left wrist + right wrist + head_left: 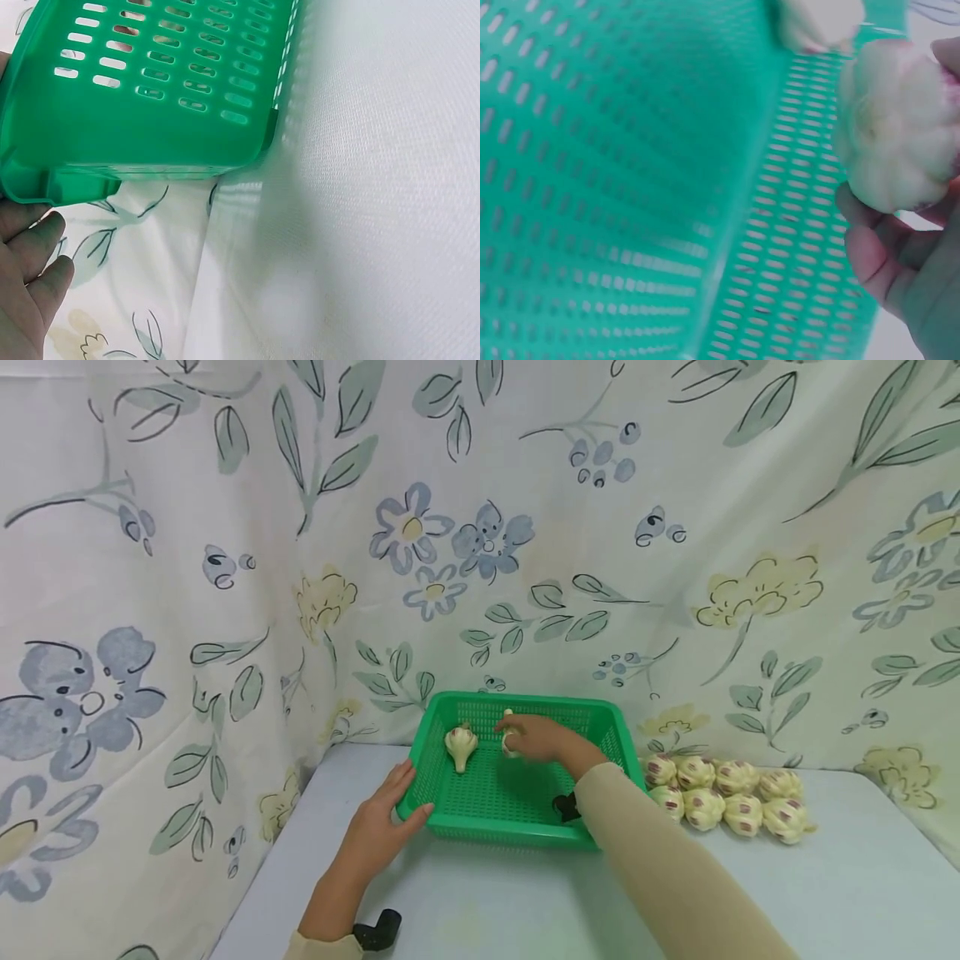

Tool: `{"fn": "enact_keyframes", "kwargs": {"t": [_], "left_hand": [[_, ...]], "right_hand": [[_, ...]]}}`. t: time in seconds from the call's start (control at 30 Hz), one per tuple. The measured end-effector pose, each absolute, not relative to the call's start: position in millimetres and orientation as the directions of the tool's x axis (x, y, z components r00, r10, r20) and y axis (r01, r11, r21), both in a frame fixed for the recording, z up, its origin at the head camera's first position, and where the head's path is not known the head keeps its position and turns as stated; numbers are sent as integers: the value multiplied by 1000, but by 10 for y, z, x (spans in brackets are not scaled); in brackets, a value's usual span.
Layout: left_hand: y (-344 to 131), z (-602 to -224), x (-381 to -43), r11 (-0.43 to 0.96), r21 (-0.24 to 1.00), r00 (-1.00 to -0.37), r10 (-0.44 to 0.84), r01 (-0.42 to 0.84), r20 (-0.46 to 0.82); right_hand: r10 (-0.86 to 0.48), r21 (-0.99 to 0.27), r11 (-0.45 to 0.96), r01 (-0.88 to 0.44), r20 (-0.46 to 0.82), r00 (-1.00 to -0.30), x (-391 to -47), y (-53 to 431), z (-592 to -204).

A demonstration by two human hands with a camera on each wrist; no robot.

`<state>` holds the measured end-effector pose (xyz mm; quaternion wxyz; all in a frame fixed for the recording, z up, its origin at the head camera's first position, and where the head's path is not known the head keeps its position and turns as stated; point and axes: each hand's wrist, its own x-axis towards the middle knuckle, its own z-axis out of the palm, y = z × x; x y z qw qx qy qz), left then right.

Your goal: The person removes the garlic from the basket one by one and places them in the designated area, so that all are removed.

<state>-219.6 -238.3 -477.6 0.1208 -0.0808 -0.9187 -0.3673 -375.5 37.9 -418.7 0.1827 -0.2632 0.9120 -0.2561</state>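
A green perforated plastic basket (510, 833) stands on the white table. Inside it, towards the left, lies one garlic bulb (461, 743) with its stem pointing at me. My right hand (536, 737) reaches over the basket and grips another garlic bulb (892, 127), partly hidden by the fingers in the head view. The right wrist view shows this bulb between thumb and fingers, with the other bulb (821, 21) beyond it. My left hand (381, 827) rests at the basket's near left corner, its fingers extended along the rim; in the left wrist view those fingers (37, 244) lie against the rim.
Several garlic bulbs (703, 808) sit in two rows on the table (480, 902), right of the basket. A floral cloth (555, 635) hangs behind and to the left. A black device (378, 931) is on my left wrist.
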Motion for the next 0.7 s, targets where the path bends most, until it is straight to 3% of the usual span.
{"fn": "enact_keyframes", "kwargs": {"t": [0.43, 0.7], "left_hand": [[-2386, -4808, -2200, 724, 643, -952, 64, 251, 300], [-2377, -4787, -2198, 713, 654, -954, 70, 252, 291]], "right_hand": [[-517, -743, 599, -299, -73, -853, -3478, 961, -3678], [-376, -684, 656, -319, 71, -924, -3200, 1524, -3570]]}}
